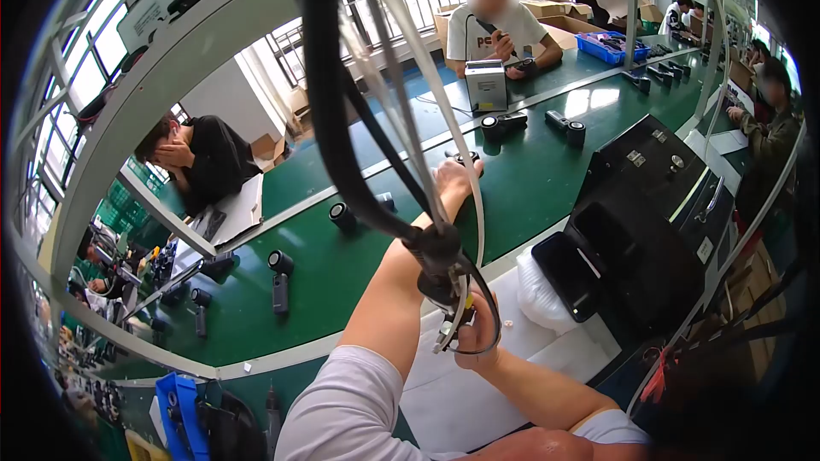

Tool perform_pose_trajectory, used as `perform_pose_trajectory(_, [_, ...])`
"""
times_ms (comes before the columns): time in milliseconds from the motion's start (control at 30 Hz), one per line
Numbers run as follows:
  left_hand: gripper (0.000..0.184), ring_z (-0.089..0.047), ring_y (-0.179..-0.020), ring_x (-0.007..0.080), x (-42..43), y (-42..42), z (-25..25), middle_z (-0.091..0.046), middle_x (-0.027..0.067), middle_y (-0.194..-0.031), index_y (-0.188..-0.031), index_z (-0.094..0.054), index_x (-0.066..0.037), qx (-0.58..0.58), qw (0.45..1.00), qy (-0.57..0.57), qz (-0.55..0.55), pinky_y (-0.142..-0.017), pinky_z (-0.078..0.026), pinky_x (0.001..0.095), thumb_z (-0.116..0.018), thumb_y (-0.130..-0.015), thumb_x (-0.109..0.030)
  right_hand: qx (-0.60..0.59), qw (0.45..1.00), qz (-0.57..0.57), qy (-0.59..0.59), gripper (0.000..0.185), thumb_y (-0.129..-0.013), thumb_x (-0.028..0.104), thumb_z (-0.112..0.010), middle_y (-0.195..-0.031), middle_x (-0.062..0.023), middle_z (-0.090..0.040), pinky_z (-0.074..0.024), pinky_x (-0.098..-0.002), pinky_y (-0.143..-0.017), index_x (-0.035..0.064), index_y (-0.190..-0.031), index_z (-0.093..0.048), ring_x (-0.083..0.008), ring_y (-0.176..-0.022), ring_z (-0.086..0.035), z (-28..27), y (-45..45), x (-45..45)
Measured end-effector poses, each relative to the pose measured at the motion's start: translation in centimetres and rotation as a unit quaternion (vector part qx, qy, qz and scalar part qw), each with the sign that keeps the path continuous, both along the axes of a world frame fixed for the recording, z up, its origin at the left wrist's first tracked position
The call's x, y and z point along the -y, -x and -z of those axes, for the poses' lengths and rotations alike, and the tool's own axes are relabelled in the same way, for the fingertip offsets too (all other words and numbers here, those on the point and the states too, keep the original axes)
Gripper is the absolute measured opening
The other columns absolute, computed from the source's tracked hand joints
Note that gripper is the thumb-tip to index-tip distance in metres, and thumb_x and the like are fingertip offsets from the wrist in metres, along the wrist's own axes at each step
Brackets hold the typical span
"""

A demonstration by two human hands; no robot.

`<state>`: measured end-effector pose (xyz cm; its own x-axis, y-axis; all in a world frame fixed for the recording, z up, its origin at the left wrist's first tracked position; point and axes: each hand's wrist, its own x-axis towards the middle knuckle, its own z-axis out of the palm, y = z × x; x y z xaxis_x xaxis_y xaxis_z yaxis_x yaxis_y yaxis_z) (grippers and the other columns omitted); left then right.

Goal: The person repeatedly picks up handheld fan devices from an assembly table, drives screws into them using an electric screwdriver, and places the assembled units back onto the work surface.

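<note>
My left hand (457,176) is stretched out over the green conveyor surface, its fingers closed on a small black handheld device (465,157), mostly covered by the hand. Close to my body, my right hand (481,331) is curled round something with metal and yellow parts that I cannot make out. A black cable fitting (437,249) hangs down in front of that hand and partly hides it. Black handheld devices with round heads lie near my left hand: one (502,125) beyond it, another (565,128) to its right, and one (343,215) to its left.
Hanging hoses and a thick black cable (323,94) cross the middle of the view. An open black case (636,239) stands at right beside a white wrapped bundle (543,290). More devices (280,280) lie at left. Co-workers (495,26) sit across and at left.
</note>
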<state>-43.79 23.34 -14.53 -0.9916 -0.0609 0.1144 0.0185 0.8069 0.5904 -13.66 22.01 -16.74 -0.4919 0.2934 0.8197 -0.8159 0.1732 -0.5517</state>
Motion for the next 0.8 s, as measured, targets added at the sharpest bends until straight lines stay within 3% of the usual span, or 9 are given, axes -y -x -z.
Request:
perform_pose_trajectory(100, [0.058, -0.061, -0.086, 0.0280, 2.2, -2.8, -0.8, -0.064, 0.0121, -0.088, -0.095, -0.066, -0.004, -0.080, 0.956, -0.283, 0.027, -0.077, -0.047, 0.0409, -0.067, -0.071, -0.057, 0.005, 1.000, 0.001, -0.011, 0.041, -0.094, 0.020, -0.051, -0.115, -0.0222, -0.055, -0.0493, -0.0332, -0.079, -0.0079, -0.124, -0.047, -0.0287, -0.096, -0.058, -0.5, -0.4, 0.1])
perform_pose_trajectory(200, [0.044, -0.046, -0.065, 0.0148, 4.1, -6.3, -2.8, -0.047, -0.0041, -0.072, -0.082, -0.059, -0.014, -0.059, 0.810, -0.583, 0.029, -0.061, -0.037, 0.0414, -0.068, -0.075, -0.056, 0.012, 1.000, -0.006, 0.009, 0.042, -0.095, 0.022, -0.052, -0.115, -0.0227, -0.054, -0.0485, -0.0342, -0.081, -0.0085, -0.124, -0.047, -0.0293, -0.097, -0.057, -0.2, -0.4, 0.5])
perform_pose_trajectory(300, [0.056, -0.054, -0.093, 0.0156, 9.3, -10.5, -4.1, -0.055, -0.0013, -0.101, -0.106, -0.056, -0.017, 0.057, 0.654, -0.754, -0.031, -0.107, -0.027, 0.0578, -0.067, -0.074, -0.061, 0.005, 0.999, -0.017, 0.040, 0.043, -0.097, 0.024, -0.050, -0.114, -0.0241, -0.055, -0.0470, -0.0360, -0.084, -0.0103, -0.123, -0.046, -0.0312, -0.098, -0.057, 0.4, -0.4, 1.1])
perform_pose_trajectory(333, [0.060, -0.045, -0.113, 0.0150, 11.6, -12.4, -3.9, -0.052, -0.0030, -0.113, -0.100, -0.058, -0.018, 0.066, 0.592, -0.803, 0.009, -0.111, -0.001, 0.0639, -0.066, -0.069, -0.069, 0.008, 0.999, -0.004, 0.039, 0.044, -0.098, 0.027, -0.049, -0.114, -0.0240, -0.055, -0.0466, -0.0369, -0.084, -0.0103, -0.122, -0.047, -0.0313, -0.097, -0.057, 1.0, -0.2, 1.1])
perform_pose_trajectory(433, [0.071, -0.052, -0.098, 0.0188, 17.1, -15.8, -4.9, -0.056, -0.0020, -0.091, -0.096, -0.056, -0.017, 0.028, 0.524, -0.843, -0.113, -0.109, -0.015, 0.0624, -0.065, -0.064, -0.080, 0.030, 0.999, -0.014, 0.041, 0.046, -0.098, 0.031, -0.049, -0.113, -0.0220, -0.055, -0.0457, -0.0354, -0.083, -0.0093, -0.120, -0.049, -0.0291, -0.098, -0.056, 1.1, -0.5, 1.4])
perform_pose_trajectory(500, [0.070, -0.056, -0.083, 0.0227, 20.7, -18.1, -4.5, -0.058, 0.0031, -0.078, -0.085, -0.054, -0.010, 0.049, 0.488, -0.853, -0.176, -0.087, -0.041, 0.0564, -0.059, -0.072, -0.079, 0.013, 0.998, -0.034, 0.051, 0.043, -0.096, 0.026, -0.050, -0.116, -0.0198, -0.053, -0.0446, -0.0342, -0.084, -0.0082, -0.122, -0.048, -0.0253, -0.098, -0.054, 1.5, -0.3, 1.8])
perform_pose_trajectory(633, [0.068, -0.056, -0.072, 0.0189, 25.2, -23.5, -2.7, -0.056, 0.0007, -0.073, -0.079, -0.054, -0.011, 0.063, 0.498, -0.836, -0.222, -0.075, -0.047, 0.0411, -0.066, -0.068, -0.078, 0.038, 0.990, -0.112, 0.080, 0.038, -0.094, 0.014, -0.048, -0.118, -0.0138, -0.048, -0.0420, -0.0290, -0.081, -0.0074, -0.125, -0.046, -0.0162, -0.092, -0.051, 0.7, -1.3, 2.8])
perform_pose_trajectory(733, [0.026, -0.060, -0.075, 0.0185, 25.9, -28.3, -1.5, -0.062, 0.0027, -0.086, -0.095, -0.059, -0.011, 0.146, 0.555, -0.803, -0.162, -0.073, -0.050, 0.0382, -0.073, -0.083, -0.029, 0.076, 0.985, -0.130, 0.082, 0.035, -0.098, 0.020, -0.047, -0.114, -0.0141, -0.058, -0.0440, -0.0271, -0.082, -0.0037, -0.124, -0.046, -0.0141, -0.094, -0.054, 0.2, -2.1, 2.9])
perform_pose_trajectory(800, [0.026, -0.060, -0.082, 0.0193, 25.7, -31.7, -0.7, -0.061, 0.0040, -0.096, -0.111, -0.057, -0.013, 0.215, 0.580, -0.778, -0.113, -0.079, -0.052, 0.0434, -0.065, -0.086, -0.013, 0.077, 0.986, -0.124, 0.083, 0.032, -0.096, 0.020, -0.048, -0.109, -0.0142, -0.061, -0.0451, -0.0280, -0.082, -0.0035, -0.117, -0.051, -0.0139, -0.093, -0.056, -1.4, -3.0, 2.9])
